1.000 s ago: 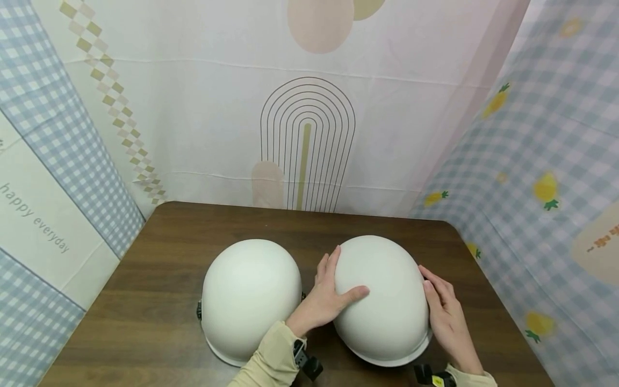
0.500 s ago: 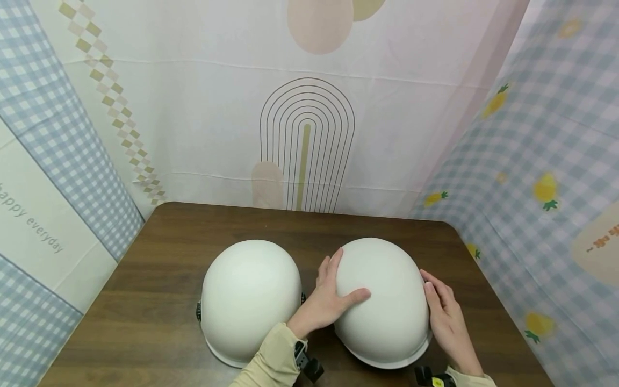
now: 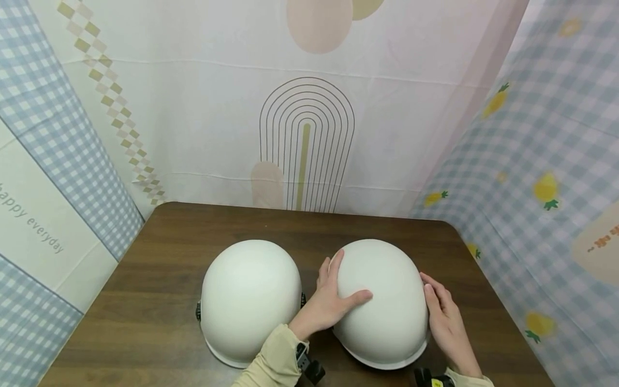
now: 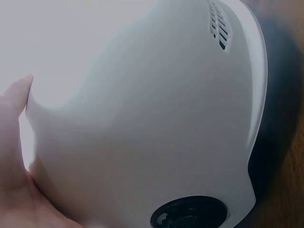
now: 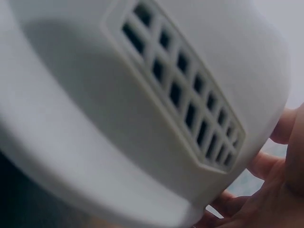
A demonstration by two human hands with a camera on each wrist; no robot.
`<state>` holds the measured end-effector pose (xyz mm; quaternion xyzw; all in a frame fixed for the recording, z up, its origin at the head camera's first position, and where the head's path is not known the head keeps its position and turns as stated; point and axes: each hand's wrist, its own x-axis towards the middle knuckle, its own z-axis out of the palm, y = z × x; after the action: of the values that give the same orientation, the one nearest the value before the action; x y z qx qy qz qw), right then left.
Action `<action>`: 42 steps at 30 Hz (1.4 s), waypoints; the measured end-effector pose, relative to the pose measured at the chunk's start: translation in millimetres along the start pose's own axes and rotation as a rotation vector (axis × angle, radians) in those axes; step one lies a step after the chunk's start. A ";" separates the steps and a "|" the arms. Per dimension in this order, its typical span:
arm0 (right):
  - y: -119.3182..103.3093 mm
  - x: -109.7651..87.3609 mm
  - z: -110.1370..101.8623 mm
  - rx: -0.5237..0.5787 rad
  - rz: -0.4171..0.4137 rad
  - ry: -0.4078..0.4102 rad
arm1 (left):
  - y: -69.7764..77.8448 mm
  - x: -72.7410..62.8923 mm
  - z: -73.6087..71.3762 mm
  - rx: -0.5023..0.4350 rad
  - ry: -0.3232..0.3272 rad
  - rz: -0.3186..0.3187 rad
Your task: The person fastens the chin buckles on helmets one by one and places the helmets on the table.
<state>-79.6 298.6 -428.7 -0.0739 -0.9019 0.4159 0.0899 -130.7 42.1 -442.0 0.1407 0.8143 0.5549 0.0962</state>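
Note:
Two white helmets with rounded shells sit side by side on a brown wooden table. My left hand (image 3: pixel 325 301) grips the right helmet (image 3: pixel 387 317), its thumb lying over the shell and its fingers along the left side. On the opposite side, my right hand (image 3: pixel 446 322) holds the same helmet low near its edge. A round black fitting (image 4: pixel 190 213) shows on its side in the left wrist view, and a slotted vent (image 5: pixel 185 99) fills the middle of the right wrist view. My left sleeve overlaps the lower edge of the other helmet (image 3: pixel 249 301).
The brown wooden table (image 3: pixel 155 301) has its far edge close to a white patterned cloth (image 3: pixel 203 123). Blue checked cloths hang at both sides, the right one (image 3: pixel 522 161) printed with pineapples. Small black fittings stick out from the left helmet's sides.
The right helmet has shifted slightly toward me, and both hands have moved with it, keeping their hold. The left helmet stays where it was.

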 end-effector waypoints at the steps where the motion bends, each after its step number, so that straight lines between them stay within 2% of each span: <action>1: 0.2 0.2 0.1 -0.001 0.002 -0.003 | 0.3 0.0 0.1 0.002 0.001 0.001; 19: 4.5 3.6 6.0 0.071 0.046 -0.028 | -1.0 0.5 2.2 0.013 0.015 0.001; 29: 9.6 3.6 7.5 0.069 0.067 -0.031 | -1.2 1.0 4.4 0.017 0.014 0.013; 36: 15.2 2.3 7.8 0.076 0.108 -0.070 | -3.7 1.3 7.2 0.036 0.003 0.002; 42: 20.4 1.2 8.9 0.074 0.113 -0.090 | -6.2 1.8 9.6 0.041 -0.013 0.011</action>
<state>-81.5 305.4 -449.9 -0.1025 -0.8835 0.4562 0.0285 -130.1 48.9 -451.3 0.1508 0.8239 0.5378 0.0958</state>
